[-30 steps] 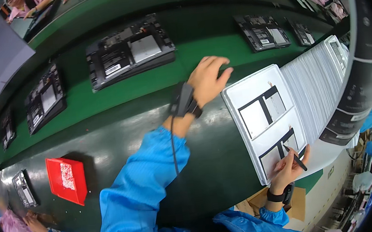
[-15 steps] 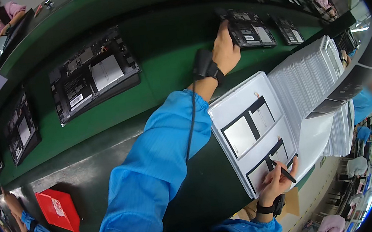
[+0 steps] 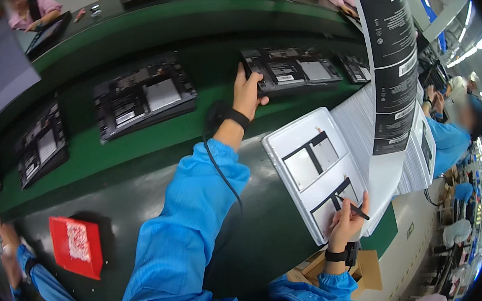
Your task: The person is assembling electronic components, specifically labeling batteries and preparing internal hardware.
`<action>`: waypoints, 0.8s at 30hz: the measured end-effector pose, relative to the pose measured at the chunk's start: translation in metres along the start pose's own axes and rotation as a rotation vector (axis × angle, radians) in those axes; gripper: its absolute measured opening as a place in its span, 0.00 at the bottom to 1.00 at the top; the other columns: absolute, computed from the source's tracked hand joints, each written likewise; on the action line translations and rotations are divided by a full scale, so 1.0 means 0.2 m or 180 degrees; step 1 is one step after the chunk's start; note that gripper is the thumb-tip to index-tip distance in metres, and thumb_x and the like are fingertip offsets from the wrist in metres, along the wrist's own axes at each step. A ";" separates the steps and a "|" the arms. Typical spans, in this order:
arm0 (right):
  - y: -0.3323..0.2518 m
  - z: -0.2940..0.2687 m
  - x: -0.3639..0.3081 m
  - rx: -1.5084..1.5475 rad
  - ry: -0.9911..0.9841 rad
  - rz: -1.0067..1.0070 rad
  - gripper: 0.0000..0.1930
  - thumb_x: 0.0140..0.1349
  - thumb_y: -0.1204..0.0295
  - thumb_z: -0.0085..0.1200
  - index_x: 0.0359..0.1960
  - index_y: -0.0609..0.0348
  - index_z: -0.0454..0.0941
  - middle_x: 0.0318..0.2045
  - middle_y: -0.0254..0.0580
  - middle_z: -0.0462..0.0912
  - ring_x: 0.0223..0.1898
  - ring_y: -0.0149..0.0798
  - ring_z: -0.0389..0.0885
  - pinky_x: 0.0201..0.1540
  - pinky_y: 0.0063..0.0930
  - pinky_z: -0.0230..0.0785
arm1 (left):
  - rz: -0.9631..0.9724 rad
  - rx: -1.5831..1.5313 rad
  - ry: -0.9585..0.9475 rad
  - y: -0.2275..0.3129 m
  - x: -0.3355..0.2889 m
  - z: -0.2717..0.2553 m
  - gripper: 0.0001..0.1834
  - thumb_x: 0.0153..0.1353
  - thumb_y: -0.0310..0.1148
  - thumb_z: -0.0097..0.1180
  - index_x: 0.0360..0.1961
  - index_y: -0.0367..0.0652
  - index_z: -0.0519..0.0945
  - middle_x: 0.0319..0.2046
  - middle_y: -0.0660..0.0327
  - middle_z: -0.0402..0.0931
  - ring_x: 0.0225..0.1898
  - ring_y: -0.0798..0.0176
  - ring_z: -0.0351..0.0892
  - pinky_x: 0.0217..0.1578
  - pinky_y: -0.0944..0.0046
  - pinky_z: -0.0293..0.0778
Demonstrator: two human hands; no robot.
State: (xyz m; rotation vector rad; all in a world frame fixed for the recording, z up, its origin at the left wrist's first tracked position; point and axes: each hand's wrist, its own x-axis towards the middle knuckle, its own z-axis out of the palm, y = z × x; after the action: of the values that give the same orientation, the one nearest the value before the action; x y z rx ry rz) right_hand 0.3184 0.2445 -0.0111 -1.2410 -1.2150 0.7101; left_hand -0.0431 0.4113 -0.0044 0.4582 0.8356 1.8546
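Note:
My left hand (image 3: pixel 248 96) grips the left edge of an opened laptop base (image 3: pixel 288 68) on the green belt, thumb on top and the other fingers partly hidden. The base shows dark boards, a black battery with a white label and a pale panel. My right hand (image 3: pixel 344 225) pinches a slim black pen-shaped tool (image 3: pixel 357 211) over the lower corner of a white tray (image 3: pixel 284 172). In the tray lie flat black-and-white parts (image 3: pixel 301 168), some partly covered by that hand. What tip the tool has is unclear.
Other opened laptop bases (image 3: pixel 145 96) sit along the belt (image 3: pixel 212 82). Right of the tray stands a tall stack of white trays (image 3: pixel 357 122), with a curved sheet of black labels (image 3: pixel 392 44) over it. A red bin (image 3: pixel 76 246) and a co-worker's hand (image 3: pixel 8 239) are at left.
My view has turned, so the scene sits differently. The gap between the held laptop base and the one left of it looks smaller. The label sheet stands more upright. Both hands keep their holds.

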 end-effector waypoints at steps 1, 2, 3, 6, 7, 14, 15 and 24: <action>0.01 0.00 0.01 0.0006 0.0035 -0.0034 0.33 0.69 0.77 0.58 0.73 0.60 0.57 0.36 0.42 0.84 0.13 0.21 0.66 0.12 0.17 0.55 | 0.0014 -0.0178 -0.0056 0.04 -0.08 -0.05 0.41 0.64 0.32 0.50 0.78 0.58 0.54 0.46 0.64 0.76 0.36 0.69 0.79 0.18 0.67 0.67; 0.03 0.01 0.00 0.0005 0.0067 -0.0044 0.33 0.69 0.77 0.58 0.73 0.59 0.58 0.36 0.42 0.83 0.13 0.21 0.66 0.12 0.17 0.55 | 0.0013 -0.0214 -0.0103 0.08 -0.17 -0.10 0.38 0.65 0.33 0.46 0.77 0.62 0.56 0.47 0.66 0.76 0.35 0.70 0.78 0.18 0.68 0.67; 0.01 0.01 0.00 -0.0030 0.0081 -0.0047 0.32 0.70 0.76 0.57 0.73 0.56 0.60 0.35 0.42 0.83 0.14 0.20 0.66 0.13 0.17 0.55 | 0.0017 -0.0387 -0.0272 0.10 -0.27 -0.15 0.38 0.65 0.34 0.44 0.77 0.64 0.56 0.46 0.66 0.76 0.34 0.70 0.78 0.18 0.68 0.67; 0.04 -0.01 0.02 0.0002 -0.0045 -0.0092 0.31 0.70 0.75 0.57 0.73 0.55 0.60 0.34 0.40 0.82 0.15 0.21 0.67 0.15 0.17 0.57 | 0.0054 -0.0548 -0.0339 0.20 -0.60 -0.32 0.38 0.66 0.32 0.39 0.78 0.63 0.53 0.47 0.62 0.76 0.29 0.68 0.77 0.15 0.67 0.66; 0.03 -0.02 0.03 0.0014 -0.0120 -0.0079 0.31 0.71 0.75 0.57 0.73 0.55 0.61 0.30 0.38 0.82 0.15 0.21 0.66 0.15 0.17 0.56 | 0.0080 -0.0449 -0.0277 0.24 -0.73 -0.36 0.39 0.66 0.31 0.38 0.79 0.63 0.50 0.47 0.61 0.76 0.29 0.67 0.77 0.14 0.66 0.66; -0.19 0.18 -0.09 0.0648 -0.0632 0.0279 0.31 0.72 0.74 0.56 0.73 0.61 0.60 0.36 0.39 0.83 0.25 0.22 0.67 0.34 0.18 0.67 | 0.0138 -0.0065 0.0268 0.39 -1.67 -0.66 0.45 0.66 0.34 0.44 0.81 0.58 0.40 0.61 0.47 0.71 0.33 0.55 0.82 0.11 0.64 0.69; -0.24 0.26 -0.15 0.0915 -0.0860 0.0410 0.31 0.72 0.75 0.55 0.74 0.61 0.58 0.36 0.39 0.83 0.25 0.23 0.68 0.39 0.22 0.71 | 0.0105 0.0122 0.0390 0.41 -1.80 -0.68 0.45 0.65 0.34 0.44 0.81 0.59 0.38 0.63 0.45 0.69 0.34 0.52 0.83 0.11 0.64 0.70; -0.21 0.39 -0.47 0.0989 -0.1804 0.0580 0.29 0.71 0.80 0.53 0.72 0.66 0.58 0.43 0.51 0.85 0.23 0.27 0.74 0.40 0.25 0.79 | -0.0409 0.2273 0.0469 0.44 -2.44 -0.67 0.55 0.62 0.16 0.53 0.79 0.41 0.27 0.68 0.47 0.68 0.49 0.65 0.84 0.45 0.70 0.79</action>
State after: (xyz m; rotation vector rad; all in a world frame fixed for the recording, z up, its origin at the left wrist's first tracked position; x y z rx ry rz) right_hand 0.2101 0.1714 -0.0070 -0.9209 -1.3823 1.3961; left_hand 0.0202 -0.0987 -0.0052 0.6889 1.5963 1.4426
